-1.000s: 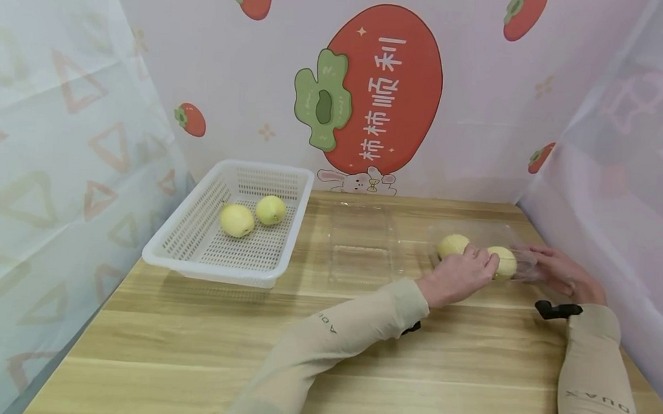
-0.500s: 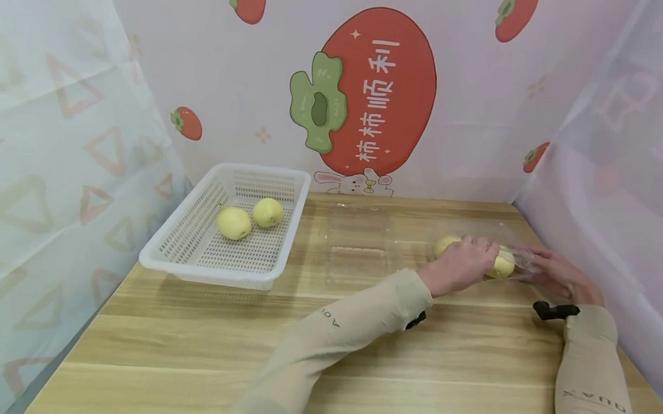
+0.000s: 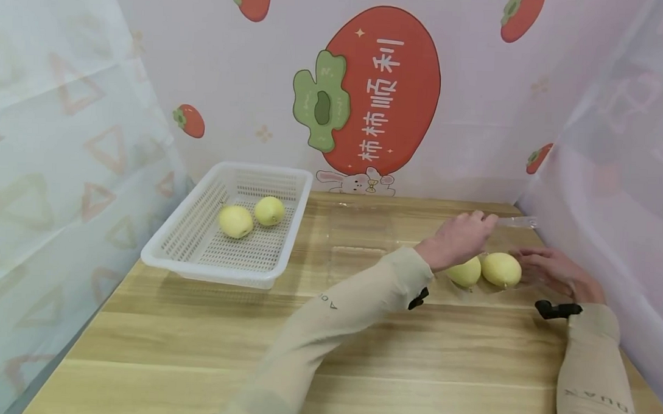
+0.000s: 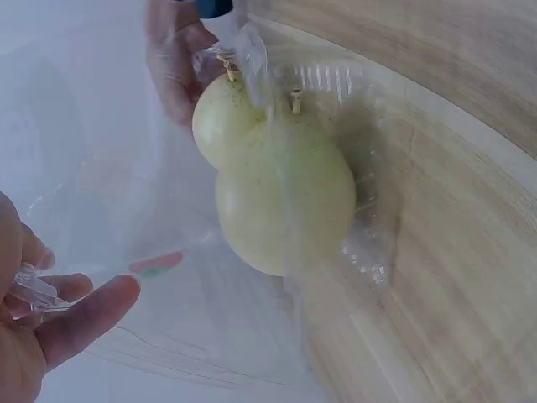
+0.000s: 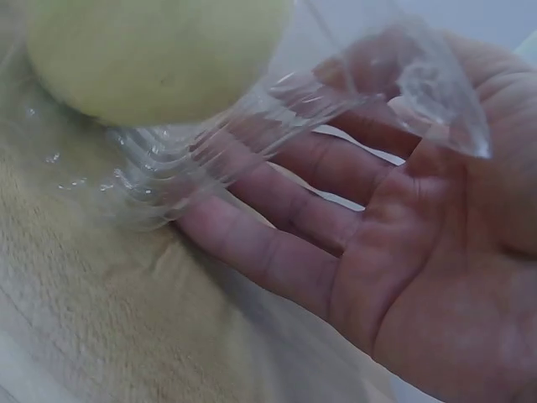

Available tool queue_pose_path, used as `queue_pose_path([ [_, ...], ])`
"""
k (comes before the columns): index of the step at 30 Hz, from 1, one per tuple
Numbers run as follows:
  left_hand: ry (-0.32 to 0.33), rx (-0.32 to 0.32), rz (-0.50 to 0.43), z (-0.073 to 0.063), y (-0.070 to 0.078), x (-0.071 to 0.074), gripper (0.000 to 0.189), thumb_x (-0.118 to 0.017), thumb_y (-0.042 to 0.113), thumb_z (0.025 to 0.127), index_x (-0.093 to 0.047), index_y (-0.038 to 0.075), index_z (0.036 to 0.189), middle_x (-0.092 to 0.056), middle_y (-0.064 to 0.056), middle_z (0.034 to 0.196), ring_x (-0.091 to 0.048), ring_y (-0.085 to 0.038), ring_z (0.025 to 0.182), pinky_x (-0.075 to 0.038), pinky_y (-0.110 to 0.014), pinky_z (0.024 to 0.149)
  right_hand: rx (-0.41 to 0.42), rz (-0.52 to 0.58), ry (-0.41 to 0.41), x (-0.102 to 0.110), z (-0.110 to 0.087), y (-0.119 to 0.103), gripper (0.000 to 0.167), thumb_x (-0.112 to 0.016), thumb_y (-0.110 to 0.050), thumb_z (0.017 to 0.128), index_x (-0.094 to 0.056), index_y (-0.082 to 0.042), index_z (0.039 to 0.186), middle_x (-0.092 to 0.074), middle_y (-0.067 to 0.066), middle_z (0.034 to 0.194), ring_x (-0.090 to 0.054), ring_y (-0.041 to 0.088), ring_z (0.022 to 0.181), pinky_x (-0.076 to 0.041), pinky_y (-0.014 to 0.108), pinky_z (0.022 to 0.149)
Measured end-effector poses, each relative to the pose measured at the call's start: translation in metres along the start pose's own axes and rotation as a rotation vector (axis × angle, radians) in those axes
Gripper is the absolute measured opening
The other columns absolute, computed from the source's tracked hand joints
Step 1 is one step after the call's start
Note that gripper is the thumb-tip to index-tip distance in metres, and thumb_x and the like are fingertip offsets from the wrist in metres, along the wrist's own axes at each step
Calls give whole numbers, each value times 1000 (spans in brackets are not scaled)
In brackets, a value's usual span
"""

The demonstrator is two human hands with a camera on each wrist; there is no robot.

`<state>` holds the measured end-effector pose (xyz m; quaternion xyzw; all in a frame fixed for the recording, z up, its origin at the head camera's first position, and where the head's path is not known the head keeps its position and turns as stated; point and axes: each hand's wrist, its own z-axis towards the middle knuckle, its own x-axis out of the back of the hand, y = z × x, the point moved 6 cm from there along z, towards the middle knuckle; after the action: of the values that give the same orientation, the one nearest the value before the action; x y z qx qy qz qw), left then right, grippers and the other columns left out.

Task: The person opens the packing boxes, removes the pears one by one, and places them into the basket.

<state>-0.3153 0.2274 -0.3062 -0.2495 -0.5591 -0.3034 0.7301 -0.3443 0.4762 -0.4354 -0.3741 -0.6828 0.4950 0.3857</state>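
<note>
On the right of the table stands a clear plastic clamshell box [image 5: 151, 176] holding two pale yellow-green pears, a right pear [image 3: 502, 269] and a left pear [image 3: 464, 274] partly behind my left wrist. My left hand [image 3: 457, 240] is above the box and pinches the edge of its raised lid [image 3: 517, 222]; the left wrist view shows the clear edge between thumb and fingers. At the right end of the box lies my right hand [image 3: 559, 273], its fairly straight fingers [image 5: 285, 201] against the ribbed plastic side.
A white perforated basket [image 3: 214, 269] with two more pears [image 3: 236, 221] stands at the left. Between basket and hands lies another clear plastic box [image 3: 360, 232], opened flat. Printed sheets enclose the wooden table [image 3: 359, 360] at back and sides.
My left hand has moved up and back from over the pears, raising the lid. Both pears beneath show more plainly. The right hand has stayed nearly in place.
</note>
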Motion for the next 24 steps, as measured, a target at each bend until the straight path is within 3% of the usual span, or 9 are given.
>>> queue_pose_path([
  [1, -23, -5, -19, 1, -1, 0, 31, -44, 22, 104, -48, 19, 135, -62, 2, 121, -65, -11, 103, -57, -19, 77, 3, 15, -6, 0, -1, 0, 31, -41, -11, 106, -60, -22, 127, -66, -20, 122, -67, 6, 107, -59, 31, 85],
  [5, 0, -13, -78, 7, -12, -2, 34, -41, 22, 105, -48, 19, 139, -60, 1, 124, -64, -11, 103, -56, -19, 78, -3, 8, -25, 0, -6, 0, 31, -39, -9, 106, -58, -24, 125, -65, -21, 122, -68, 10, 106, -59, 31, 86],
  [10, 57, 38, -134, 14, -32, 2, 30, -42, 25, 105, -53, 16, 132, -58, -1, 126, -65, -13, 99, -56, -20, 77, -24, -92, -29, 1, -13, -2, 35, -39, -12, 106, -47, -13, 140, -63, -24, 122, -65, 2, 109, -56, 24, 87],
  [16, 158, 89, -63, 16, -53, 14, 34, -46, 21, 102, -50, 15, 135, -51, -9, 137, -67, -14, 87, -58, -21, 67, -86, -134, 5, 2, -15, -2, 42, -43, -13, 105, -39, -1, 145, -64, -24, 119, -66, 3, 107, -58, 31, 86],
  [20, 153, 117, -40, 16, -62, 20, 36, -46, 21, 101, -48, 15, 137, -49, -9, 135, -65, -13, 76, -56, -21, 58, -111, -146, -1, 2, -16, -3, 36, -45, -14, 105, -46, -9, 141, -65, -22, 118, -67, 5, 107, -59, 34, 85],
  [24, 97, 146, -64, 15, -72, 22, 39, -45, 23, 102, -45, 17, 140, -45, -8, 138, -64, -13, 81, -56, -21, 61, -90, -95, -67, -1, -17, -5, 31, -41, -10, 105, -57, -24, 128, -67, -17, 117, -68, 8, 106, -59, 35, 84],
])
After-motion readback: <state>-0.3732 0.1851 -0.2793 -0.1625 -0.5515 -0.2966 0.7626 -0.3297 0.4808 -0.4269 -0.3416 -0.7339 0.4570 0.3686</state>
